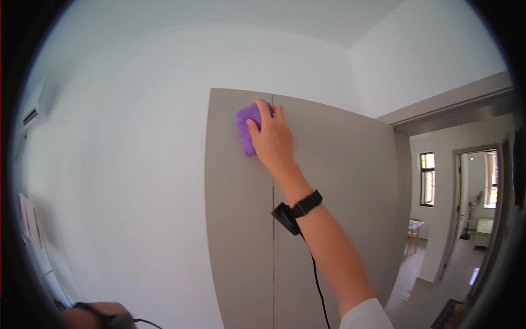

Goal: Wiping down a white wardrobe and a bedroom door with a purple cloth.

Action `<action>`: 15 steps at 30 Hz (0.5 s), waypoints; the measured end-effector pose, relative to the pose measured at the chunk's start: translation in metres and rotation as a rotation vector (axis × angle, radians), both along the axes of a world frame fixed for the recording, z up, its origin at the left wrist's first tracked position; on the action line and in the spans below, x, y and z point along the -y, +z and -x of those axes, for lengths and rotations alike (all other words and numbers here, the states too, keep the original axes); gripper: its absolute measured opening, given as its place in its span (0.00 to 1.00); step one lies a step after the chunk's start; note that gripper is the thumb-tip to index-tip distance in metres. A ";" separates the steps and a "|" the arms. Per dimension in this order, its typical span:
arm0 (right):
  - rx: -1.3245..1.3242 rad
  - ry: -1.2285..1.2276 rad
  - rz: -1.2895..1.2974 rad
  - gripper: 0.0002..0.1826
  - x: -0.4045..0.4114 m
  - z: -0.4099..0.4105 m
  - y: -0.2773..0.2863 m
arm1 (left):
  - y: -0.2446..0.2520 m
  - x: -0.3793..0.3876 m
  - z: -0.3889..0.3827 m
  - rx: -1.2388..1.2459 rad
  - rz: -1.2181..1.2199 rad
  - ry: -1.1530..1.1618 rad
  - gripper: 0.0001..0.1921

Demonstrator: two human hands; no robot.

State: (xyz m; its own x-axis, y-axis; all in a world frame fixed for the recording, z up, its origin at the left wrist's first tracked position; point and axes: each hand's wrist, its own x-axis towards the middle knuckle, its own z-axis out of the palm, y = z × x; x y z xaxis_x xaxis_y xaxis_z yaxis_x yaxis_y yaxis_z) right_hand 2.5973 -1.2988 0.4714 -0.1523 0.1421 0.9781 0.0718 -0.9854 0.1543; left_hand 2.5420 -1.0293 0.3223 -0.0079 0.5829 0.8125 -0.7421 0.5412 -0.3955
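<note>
My right hand (271, 133) is raised near the top of a grey-beige door (337, 172), holding a folded purple cloth (246, 129) flat against its surface. The thumb and fingers spread over the cloth, which lies mostly left of the door's vertical groove. A black strap (306, 204) with a small dark device and a cable circles my right wrist. At the bottom left, part of my left forearm or wrist shows with a dark band (92, 314) and a cable; the left hand itself cannot be made out.
The door stands open beside a white wall (144, 172). On the right, the door frame (444, 103) opens onto a room with a table (416, 224), a window (427, 179) and a farther doorway, where a standing fan (468, 214) is visible. An air conditioner (40, 100) hangs at the far left.
</note>
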 end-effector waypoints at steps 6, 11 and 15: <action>0.036 -0.004 0.052 0.24 0.001 0.005 0.004 | -0.011 0.000 -0.001 0.009 0.020 -0.031 0.26; 0.207 -0.091 0.123 0.24 -0.003 -0.022 0.008 | 0.000 0.000 -0.006 0.108 0.107 0.029 0.26; 0.236 -0.225 0.086 0.22 0.008 -0.018 0.006 | 0.012 0.006 0.006 0.216 0.185 0.060 0.26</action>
